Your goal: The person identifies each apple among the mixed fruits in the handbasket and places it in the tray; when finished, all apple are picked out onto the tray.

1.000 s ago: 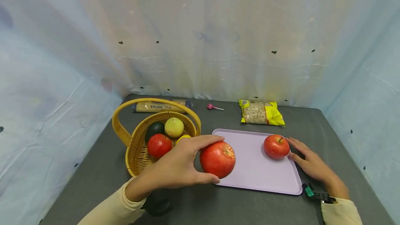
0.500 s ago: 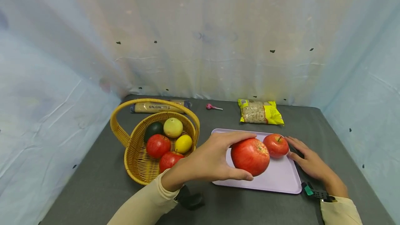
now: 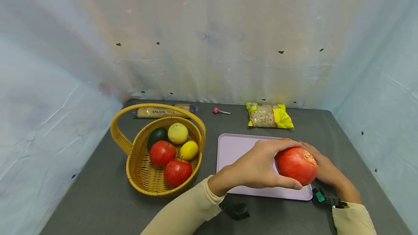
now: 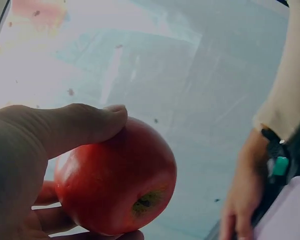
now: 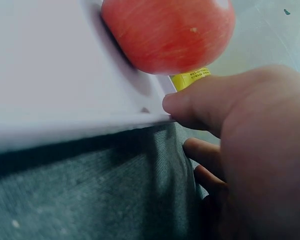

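Left hand (image 3: 258,168) grips a red apple (image 3: 296,165) above the lilac tray (image 3: 235,148); lowering it comes next, while right hand (image 3: 323,169) lies flat, steadying the rim.

In the head view the large apple (image 3: 296,165) and left hand (image 3: 258,168) hide the second apple (image 5: 167,32) on the tray (image 3: 238,148) and most of the right hand (image 3: 326,169). The wrist views cut off both hands; whether the right thumb touches the tray's edge is unclear.
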The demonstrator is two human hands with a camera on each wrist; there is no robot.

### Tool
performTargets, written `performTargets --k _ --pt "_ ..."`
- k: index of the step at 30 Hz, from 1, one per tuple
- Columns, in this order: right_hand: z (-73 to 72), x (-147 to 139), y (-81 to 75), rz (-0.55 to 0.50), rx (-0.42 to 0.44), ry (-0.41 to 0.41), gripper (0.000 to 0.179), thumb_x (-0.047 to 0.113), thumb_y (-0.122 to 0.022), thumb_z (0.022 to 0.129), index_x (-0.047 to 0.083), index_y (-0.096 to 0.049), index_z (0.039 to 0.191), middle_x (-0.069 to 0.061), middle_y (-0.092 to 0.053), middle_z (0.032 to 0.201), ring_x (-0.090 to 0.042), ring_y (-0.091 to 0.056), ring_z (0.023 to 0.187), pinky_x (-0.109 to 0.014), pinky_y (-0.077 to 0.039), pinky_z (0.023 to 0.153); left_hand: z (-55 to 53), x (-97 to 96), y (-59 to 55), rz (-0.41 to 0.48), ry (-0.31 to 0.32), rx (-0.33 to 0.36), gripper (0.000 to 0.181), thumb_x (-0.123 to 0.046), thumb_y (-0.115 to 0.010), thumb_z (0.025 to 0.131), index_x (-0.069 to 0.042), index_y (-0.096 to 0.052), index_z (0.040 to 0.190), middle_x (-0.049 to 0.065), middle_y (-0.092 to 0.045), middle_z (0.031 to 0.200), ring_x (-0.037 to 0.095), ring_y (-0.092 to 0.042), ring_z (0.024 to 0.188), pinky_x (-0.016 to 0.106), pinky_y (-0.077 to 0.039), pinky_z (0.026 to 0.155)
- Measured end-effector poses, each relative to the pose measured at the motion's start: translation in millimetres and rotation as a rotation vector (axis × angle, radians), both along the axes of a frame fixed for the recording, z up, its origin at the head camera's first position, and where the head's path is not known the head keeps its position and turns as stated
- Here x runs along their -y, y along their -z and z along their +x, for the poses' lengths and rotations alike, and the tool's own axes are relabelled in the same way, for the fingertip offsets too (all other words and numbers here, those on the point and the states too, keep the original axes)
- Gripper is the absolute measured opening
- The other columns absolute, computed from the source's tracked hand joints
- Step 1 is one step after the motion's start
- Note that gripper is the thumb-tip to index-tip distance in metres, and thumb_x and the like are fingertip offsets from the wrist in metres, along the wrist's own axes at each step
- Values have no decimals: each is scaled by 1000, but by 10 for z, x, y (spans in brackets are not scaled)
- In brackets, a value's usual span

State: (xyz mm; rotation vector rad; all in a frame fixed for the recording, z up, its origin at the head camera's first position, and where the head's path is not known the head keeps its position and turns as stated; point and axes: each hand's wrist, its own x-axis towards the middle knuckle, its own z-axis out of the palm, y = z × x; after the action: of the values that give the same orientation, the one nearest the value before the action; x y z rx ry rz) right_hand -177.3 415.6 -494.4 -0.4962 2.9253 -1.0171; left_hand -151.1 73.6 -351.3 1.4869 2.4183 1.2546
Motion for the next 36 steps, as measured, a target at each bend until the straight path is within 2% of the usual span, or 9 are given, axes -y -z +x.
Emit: performTargets --k 4,12,16,20,28,34,36 --pt "-11 1 -9 -7 -28 -26 90 22 -86 91 7 -41 168 -31 -41 167 -61 -44 143 -88 -45 98 -15 -113 130 -42 -14 33 85 -43 -93 87 -19 -55 159 -7 -65 144 -4 -60 118 4 -48 94" --pt "-28 21 -82 28 55 25 66 24 -64 110 9 -40 169 -32 -36 170 -64 -36 150 -93 -34 103 -152 -260 373 -174 -63 104 81 -45 -93 85 -23 -58 155 -11 -69 140 1 -62 115 6 -48 87" --pt "-39 16 -79 45 45 30 63 22 -63 111 9 -41 169 -32 -38 169 -64 -36 150 -92 -32 105 -198 -329 543 -216 -88 166 82 -46 -93 85 -26 -57 156 -11 -69 138 4 -61 116 9 -50 85" --pt "-41 3 -72 29 30 21 64 22 -65 110 8 -42 168 -33 -38 168 -65 -35 150 -92 -31 105 -230 -400 713 -253 -105 211 83 -45 -93 86 -26 -55 157 -11 -69 139 5 -61 119 13 -51 90" --pt "-25 5 -30 26 56 30 66 25 -64 110 8 -40 169 -34 -37 169 -65 -34 151 -92 -31 106 -226 -520 1020 -261 -150 237 81 -38 -91 89 -18 -52 156 -7 -68 140 3 -64 121 16 -50 101" --pt "-11 14 -13 31 75 44 66 26 -64 111 7 -39 169 -35 -36 169 -66 -33 151 -92 -30 106 -203 -577 1161 -209 -139 310 79 -35 -90 91 -18 -48 156 -7 -66 139 1 -63 120 16 -50 103" --pt "-8 18 -11 28 78 46 66 26 -63 111 6 -39 169 -35 -35 169 -66 -33 151 -92 -30 106 -195 -593 1183 -213 -148 310 81 -37 -91 91 -19 -47 157 -8 -67 138 1 -63 119 16 -50 103"
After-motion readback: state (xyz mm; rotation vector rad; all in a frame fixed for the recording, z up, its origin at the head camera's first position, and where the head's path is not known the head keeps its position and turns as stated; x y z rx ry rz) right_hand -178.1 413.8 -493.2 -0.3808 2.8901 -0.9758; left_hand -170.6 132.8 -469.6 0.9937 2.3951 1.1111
